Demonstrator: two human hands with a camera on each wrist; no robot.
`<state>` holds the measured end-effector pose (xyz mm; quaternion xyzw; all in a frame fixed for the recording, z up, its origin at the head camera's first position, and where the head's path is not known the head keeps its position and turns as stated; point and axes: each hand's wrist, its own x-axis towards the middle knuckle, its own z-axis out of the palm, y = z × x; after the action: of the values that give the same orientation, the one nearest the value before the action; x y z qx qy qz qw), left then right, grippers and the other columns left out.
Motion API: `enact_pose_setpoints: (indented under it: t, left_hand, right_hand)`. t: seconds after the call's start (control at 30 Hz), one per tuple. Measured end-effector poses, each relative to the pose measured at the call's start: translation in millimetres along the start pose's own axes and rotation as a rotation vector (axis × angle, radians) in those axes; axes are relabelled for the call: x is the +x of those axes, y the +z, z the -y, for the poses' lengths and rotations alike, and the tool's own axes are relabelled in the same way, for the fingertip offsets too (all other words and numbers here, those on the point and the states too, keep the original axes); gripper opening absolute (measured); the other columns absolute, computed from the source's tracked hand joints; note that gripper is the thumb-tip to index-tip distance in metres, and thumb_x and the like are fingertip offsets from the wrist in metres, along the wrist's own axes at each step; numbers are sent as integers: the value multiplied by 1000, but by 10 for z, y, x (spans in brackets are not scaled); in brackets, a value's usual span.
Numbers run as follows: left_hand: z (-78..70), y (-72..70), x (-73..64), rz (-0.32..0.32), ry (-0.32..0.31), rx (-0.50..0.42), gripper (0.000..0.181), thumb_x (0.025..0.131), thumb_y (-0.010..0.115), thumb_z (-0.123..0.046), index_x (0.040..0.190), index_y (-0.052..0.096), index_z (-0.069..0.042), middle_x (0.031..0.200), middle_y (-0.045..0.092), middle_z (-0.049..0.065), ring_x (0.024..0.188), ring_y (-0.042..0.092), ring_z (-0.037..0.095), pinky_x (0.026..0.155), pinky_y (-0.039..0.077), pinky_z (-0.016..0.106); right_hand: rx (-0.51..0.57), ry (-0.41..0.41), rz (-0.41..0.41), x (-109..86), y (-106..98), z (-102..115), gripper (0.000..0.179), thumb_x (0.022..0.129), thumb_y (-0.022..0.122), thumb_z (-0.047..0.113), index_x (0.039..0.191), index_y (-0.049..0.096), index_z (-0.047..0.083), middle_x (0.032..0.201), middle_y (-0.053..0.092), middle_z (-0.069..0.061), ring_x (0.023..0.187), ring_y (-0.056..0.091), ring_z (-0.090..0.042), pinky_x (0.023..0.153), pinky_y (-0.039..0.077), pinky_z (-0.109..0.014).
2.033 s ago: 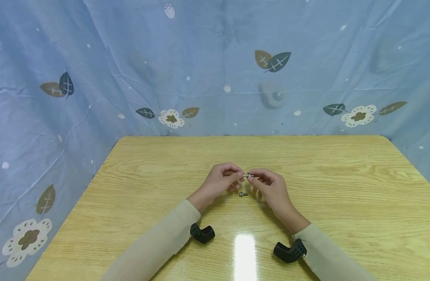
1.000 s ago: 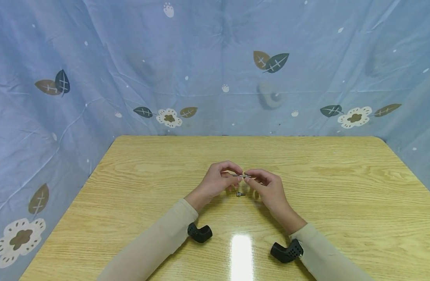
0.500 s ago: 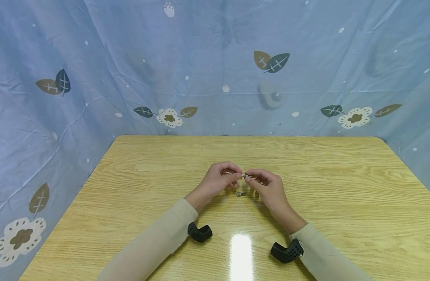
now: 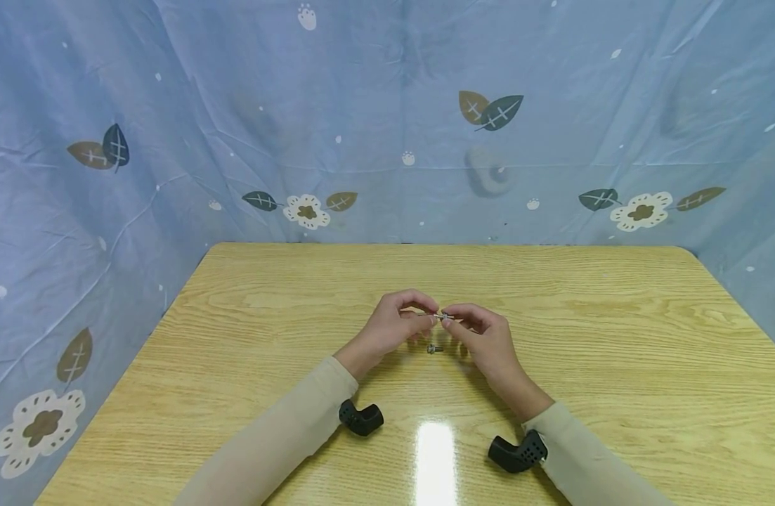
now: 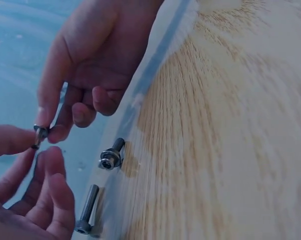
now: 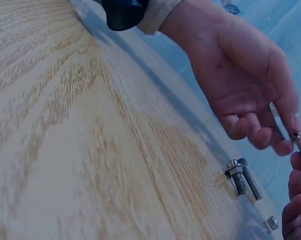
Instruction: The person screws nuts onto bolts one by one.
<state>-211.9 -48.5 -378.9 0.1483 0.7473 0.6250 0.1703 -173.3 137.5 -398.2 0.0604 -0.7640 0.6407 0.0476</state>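
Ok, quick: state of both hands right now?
Left hand: closed, pinching a thin metal piece, exact type unclear.
Right hand: closed, pinching a small metal fastener.

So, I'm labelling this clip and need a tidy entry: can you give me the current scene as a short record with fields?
Left hand: pinches small metal assembly
Right hand: pinches the same assembly
Assembly details: too small to tell
Lying loose: bolt with fittings, plain bolt beside it, small nut
Surface: wood-grain table
Arms: beige sleeves, a black device at each wrist
Backdrop: blue cloth with leaf and flower prints
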Motion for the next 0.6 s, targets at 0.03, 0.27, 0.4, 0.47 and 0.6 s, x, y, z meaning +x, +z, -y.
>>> enact_pose_setpoints:
  t: [0.03, 0.27, 0.4, 0.47, 0.6]
  left_hand:
    - [0, 0, 3, -1, -9, 2, 13, 94, 64, -19, 107, 67, -15, 102, 67, 13, 84, 66, 34, 65, 53, 35]
    - [-2, 6, 11, 1, -31, 0, 15, 97, 60, -22, 106, 67, -12, 102, 69, 18, 82, 66, 36, 62, 51, 31]
    - [-9, 14, 6, -6, -23, 0, 13, 95, 63, -21, 105, 68, -13, 98, 68, 20, 82, 66, 36, 64, 53, 31]
    - [-9, 14, 3, -8, -10, 1, 12, 94, 64, -19, 105, 68, -14, 97, 67, 22, 82, 66, 37, 64, 54, 32]
    - [-6, 2, -8, 3, 13, -1, 13, 93, 65, -16, 105, 68, -15, 102, 67, 19, 85, 66, 39, 66, 54, 35]
  right_hand:
    - [0, -3, 0, 0, -1, -1, 21, 90, 70, 20, 108, 71, 9, 92, 67, 11, 74, 58, -9, 59, 46, -26]
    - [-12, -11, -3, 4, -5, -14, 22, 90, 70, 20, 109, 71, 10, 93, 67, 11, 75, 59, -10, 59, 47, -25]
    - [-20, -8, -8, 10, -9, -17, 21, 90, 71, 20, 109, 71, 10, 93, 67, 12, 75, 59, -10, 59, 46, -25]
    - [-23, -7, -10, 11, -10, -18, 21, 90, 70, 20, 109, 71, 10, 93, 67, 12, 74, 59, -10, 59, 46, -25]
    - [-19, -2, -9, 5, -6, -11, 21, 90, 70, 20, 109, 71, 10, 95, 67, 10, 74, 59, -10, 59, 47, -26]
